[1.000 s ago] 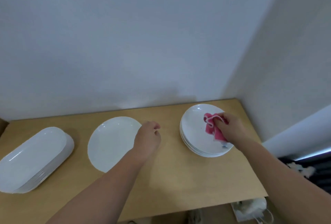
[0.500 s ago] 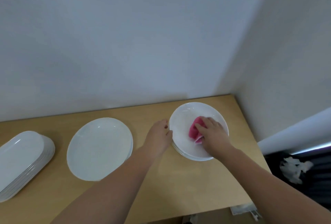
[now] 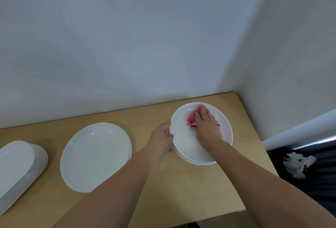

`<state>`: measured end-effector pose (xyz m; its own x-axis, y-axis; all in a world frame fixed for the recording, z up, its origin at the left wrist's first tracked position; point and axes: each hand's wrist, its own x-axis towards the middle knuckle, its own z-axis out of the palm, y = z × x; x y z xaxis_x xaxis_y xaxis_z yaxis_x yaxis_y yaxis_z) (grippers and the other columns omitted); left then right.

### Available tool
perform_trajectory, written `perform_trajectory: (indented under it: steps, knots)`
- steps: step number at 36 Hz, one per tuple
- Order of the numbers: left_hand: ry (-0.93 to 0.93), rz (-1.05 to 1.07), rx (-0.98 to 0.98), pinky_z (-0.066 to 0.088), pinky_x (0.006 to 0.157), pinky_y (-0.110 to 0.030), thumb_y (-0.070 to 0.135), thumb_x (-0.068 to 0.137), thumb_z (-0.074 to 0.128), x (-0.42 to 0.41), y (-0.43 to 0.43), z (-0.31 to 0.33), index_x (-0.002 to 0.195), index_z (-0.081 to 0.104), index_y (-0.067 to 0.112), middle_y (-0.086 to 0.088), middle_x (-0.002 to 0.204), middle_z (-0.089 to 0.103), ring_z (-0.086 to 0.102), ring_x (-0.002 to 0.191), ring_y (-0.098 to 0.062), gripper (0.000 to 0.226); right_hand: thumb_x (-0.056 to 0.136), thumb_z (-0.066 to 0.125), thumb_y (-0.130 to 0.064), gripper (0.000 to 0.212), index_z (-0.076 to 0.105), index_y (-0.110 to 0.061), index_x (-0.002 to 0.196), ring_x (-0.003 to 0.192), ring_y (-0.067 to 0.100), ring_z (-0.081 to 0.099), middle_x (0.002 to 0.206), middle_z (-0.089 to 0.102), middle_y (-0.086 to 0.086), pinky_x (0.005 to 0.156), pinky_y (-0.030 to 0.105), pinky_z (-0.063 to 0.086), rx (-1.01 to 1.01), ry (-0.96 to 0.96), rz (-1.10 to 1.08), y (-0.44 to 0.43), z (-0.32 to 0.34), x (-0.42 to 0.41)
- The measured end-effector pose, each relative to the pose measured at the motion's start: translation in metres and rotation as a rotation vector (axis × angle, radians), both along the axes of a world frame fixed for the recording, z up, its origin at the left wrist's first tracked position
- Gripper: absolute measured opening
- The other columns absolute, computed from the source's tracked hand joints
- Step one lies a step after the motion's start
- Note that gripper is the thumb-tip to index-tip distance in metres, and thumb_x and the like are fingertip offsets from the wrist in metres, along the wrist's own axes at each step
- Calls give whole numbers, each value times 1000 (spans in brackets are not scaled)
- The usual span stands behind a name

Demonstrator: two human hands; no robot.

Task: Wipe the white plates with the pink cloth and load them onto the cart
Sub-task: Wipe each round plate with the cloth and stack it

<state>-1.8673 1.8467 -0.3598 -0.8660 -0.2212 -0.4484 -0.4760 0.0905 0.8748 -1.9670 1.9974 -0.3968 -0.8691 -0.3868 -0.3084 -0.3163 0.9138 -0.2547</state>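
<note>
At the far left of the pale wooden desk [image 3: 181, 187] lay a stack of oblong white ceramic platters [image 3: 16, 165], partly cut off by the frame's edge. Just to its right, apart from it, sat a large oval white plate [image 3: 96, 155]; whether more lay under it was hard to tell.

The left hand [image 3: 161, 140] came next, with its fingers curled round the left rim of the stack of round white ceramic plates [image 3: 225, 133], steadying it. That stack stood near the desk's back right corner. On its top plate lay the bunched pink cloth [image 3: 192, 116], toward the far side. The right hand [image 3: 206, 125] lay flat over it, fingers straight, pressing it down rather than clutching it. Beyond the desk's right edge something crumpled and white [image 3: 298, 164] lay in a dark space. No cart was in view.

The job looked early: one plate was being wiped and nothing had been loaded.

The likely trouble was the glossy top plate. Pressure off its centre could make it rock or skate over the plates below, and the left hand held only one edge. The cloth was bunched small, so parts of the plate might go unwiped. When the top plate is lifted off, the one beneath might drag along and clatter. The cart lay somewhere out of sight, so each plate would need a firm carry.
</note>
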Motion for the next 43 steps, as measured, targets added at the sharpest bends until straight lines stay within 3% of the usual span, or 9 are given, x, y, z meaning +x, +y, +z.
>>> perform_trajectory:
  steps: [3,7,13,17,21,26,31,38,43]
  knots:
    - [-30,34,53,50,50,-16,2,96,45,0,-3,-8,126,53,48,15,130,49,61,95,-16,55,101,35,-25,58,10,-22,154,148,21,-4,161,-13,-4,118,49,11,-103,-24,-84,-16,-1,3]
    - [-50,32,105,51,51,-18,3,99,44,-1,-5,-10,141,46,39,7,131,55,62,87,-10,54,101,36,-31,64,4,-15,153,148,21,-6,161,-14,3,118,41,7,-227,-43,-49,-50,-1,13]
    - [-10,34,146,52,52,-18,1,99,42,-1,-5,-10,129,52,43,13,119,58,65,73,-1,52,102,33,-30,63,2,-8,153,147,19,-11,160,-14,8,117,29,-5,-256,7,56,-46,-4,17]
    - [-15,35,144,54,55,-19,0,100,42,-2,-5,-8,139,49,33,6,131,52,64,91,-11,51,102,35,-29,60,11,-10,153,148,18,-9,161,-10,7,117,29,-6,-256,22,117,-46,-3,18]
    - [0,13,122,57,60,-24,5,101,43,-3,-6,-6,129,53,36,7,124,56,65,89,-9,43,100,40,-23,58,17,-13,152,148,18,-4,161,-6,4,116,27,-4,-319,10,175,-41,1,25]
    - [-28,35,142,57,56,-27,35,105,35,-8,-10,-6,102,63,37,3,93,69,71,71,-6,29,99,41,-24,59,17,-12,152,148,14,-6,161,0,4,120,30,-1,-358,-23,300,-33,4,39]
    - [-3,-2,-8,57,52,-30,41,103,36,-13,-8,-8,91,63,42,4,79,64,65,62,-11,29,100,41,-20,60,11,-17,152,143,3,-12,156,-3,-7,118,23,-5,-394,-85,396,-20,9,45]
    - [-31,-66,-225,54,50,-24,18,101,35,-21,-9,-14,129,55,25,-5,106,64,63,79,-14,35,100,42,-20,54,24,-25,151,144,-2,-6,157,4,-14,120,28,1,-373,-228,478,3,17,54]
    - [-34,-93,-314,60,71,-45,12,97,32,-25,-7,-15,135,49,33,-7,107,63,64,90,-28,46,94,50,-22,30,64,-34,118,140,-14,8,155,22,-21,119,31,15,-342,-367,433,34,29,57]
